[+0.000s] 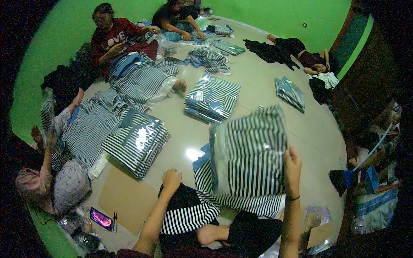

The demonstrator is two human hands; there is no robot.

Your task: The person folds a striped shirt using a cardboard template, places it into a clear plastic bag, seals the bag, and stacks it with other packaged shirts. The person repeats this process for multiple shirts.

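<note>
Now our right hand (pixel 293 165) grips a bagged striped garment (pixel 251 155).
It's upright, just left of that hand; our farther left hand (pixel 172 179) curls, its hold unclear.

kinda dim room, greenish cast off the green wall (pixel 266 13) | blown-out hot spot on the floor (pixel 309 142), harsh glare on the wrapped pack (pixel 143 136) | held striped bag (pixel 251 159) a bit soft | right side murky | fisheye bends edges, grainy black corners lol
</note>
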